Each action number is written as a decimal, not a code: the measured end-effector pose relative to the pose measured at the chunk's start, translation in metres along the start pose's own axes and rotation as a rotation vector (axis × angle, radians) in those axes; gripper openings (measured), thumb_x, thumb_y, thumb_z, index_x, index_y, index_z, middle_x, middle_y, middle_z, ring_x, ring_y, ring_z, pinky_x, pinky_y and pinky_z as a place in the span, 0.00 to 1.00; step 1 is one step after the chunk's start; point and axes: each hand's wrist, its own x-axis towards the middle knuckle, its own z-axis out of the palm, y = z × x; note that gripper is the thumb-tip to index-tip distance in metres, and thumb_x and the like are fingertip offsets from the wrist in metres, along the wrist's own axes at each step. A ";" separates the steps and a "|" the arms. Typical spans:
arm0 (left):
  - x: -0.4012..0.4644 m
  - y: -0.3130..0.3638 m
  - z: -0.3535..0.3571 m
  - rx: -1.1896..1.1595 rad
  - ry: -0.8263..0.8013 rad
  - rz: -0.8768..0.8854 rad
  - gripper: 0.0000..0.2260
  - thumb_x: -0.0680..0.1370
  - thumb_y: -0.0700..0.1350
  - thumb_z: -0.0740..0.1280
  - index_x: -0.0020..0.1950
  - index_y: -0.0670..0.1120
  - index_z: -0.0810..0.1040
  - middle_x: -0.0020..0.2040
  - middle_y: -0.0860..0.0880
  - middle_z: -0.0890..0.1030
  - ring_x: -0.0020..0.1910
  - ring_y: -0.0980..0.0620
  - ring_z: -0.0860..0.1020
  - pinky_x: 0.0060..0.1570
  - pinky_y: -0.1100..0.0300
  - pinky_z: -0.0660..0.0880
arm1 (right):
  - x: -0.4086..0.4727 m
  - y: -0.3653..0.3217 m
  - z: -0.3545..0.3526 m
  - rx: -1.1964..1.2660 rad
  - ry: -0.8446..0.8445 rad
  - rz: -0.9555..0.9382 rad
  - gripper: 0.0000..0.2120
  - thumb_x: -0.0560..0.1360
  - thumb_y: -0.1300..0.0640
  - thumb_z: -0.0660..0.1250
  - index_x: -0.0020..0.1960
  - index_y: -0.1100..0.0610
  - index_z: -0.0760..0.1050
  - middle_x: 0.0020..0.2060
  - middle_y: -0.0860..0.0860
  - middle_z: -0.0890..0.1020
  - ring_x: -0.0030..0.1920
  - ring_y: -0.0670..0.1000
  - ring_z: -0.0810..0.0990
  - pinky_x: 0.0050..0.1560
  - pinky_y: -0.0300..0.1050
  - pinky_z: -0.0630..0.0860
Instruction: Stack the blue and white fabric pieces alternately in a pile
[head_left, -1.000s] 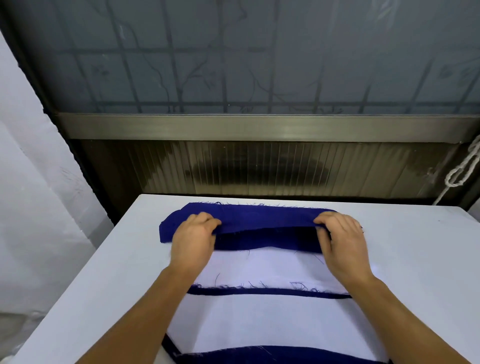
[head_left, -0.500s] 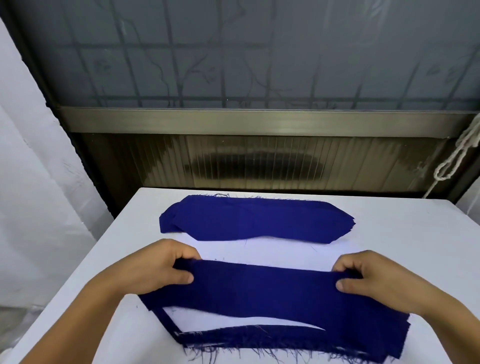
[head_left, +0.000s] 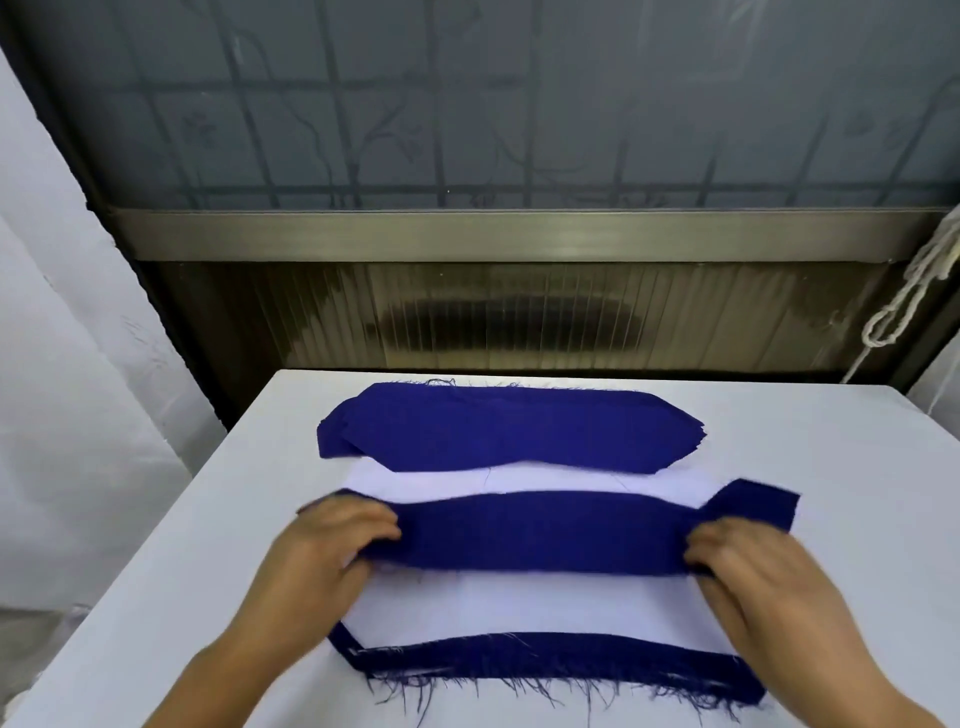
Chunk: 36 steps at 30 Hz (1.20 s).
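At centre of the white table (head_left: 156, 519), both hands hold one blue fabric strip (head_left: 540, 535) stretched flat between them. Left hand (head_left: 332, 545) at 9 o'clock of the strip, fingers curled over its left end, gripping it. Right hand (head_left: 748, 566) at 3 o'clock, fingers curled round the right end, gripping; a flap of the strip sticks out past the knuckles toward 2 o'clock. Hands slightly blurred, exact thumb placement cannot tell.

Under the strip lies a white fabric piece (head_left: 519, 603), showing at 6 o'clock of the strip and as a thin band at 12 o'clock. Beneath that white piece, a blue fabric piece with frayed edge (head_left: 561, 665) pokes out at 6 o'clock, near the table's front edge, loose threads hanging off it, a thin sliver also running up the left side.

At 12 o'clock, near the table's far edge, a separate blue fabric pile (head_left: 509, 426) lies flat, layered edges visible at its left end, apart from the held strip with white showing between them.

Behind the table at 12 o'clock, a ribbed metal panel (head_left: 519, 312) and frosted window (head_left: 467, 104); white cord (head_left: 909, 296) hangs at 2 o'clock
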 end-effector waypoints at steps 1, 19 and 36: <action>-0.011 -0.001 0.010 0.006 -0.064 0.010 0.18 0.62 0.34 0.67 0.47 0.48 0.86 0.52 0.58 0.81 0.54 0.62 0.75 0.59 0.76 0.64 | -0.015 -0.003 0.008 0.007 -0.020 -0.018 0.20 0.80 0.55 0.55 0.40 0.59 0.83 0.42 0.52 0.84 0.48 0.51 0.75 0.51 0.43 0.70; -0.047 -0.012 0.033 0.012 -0.017 0.083 0.26 0.83 0.60 0.51 0.52 0.48 0.86 0.58 0.58 0.80 0.60 0.62 0.75 0.64 0.69 0.67 | -0.053 -0.012 0.023 0.111 0.011 0.064 0.24 0.82 0.50 0.53 0.40 0.57 0.83 0.43 0.48 0.84 0.48 0.47 0.77 0.48 0.41 0.73; -0.050 -0.014 0.038 0.110 0.034 0.233 0.24 0.84 0.54 0.53 0.49 0.45 0.86 0.53 0.54 0.83 0.55 0.60 0.76 0.61 0.69 0.69 | -0.056 -0.011 0.020 0.140 -0.037 0.073 0.23 0.81 0.48 0.55 0.40 0.56 0.84 0.44 0.47 0.83 0.48 0.46 0.77 0.47 0.41 0.73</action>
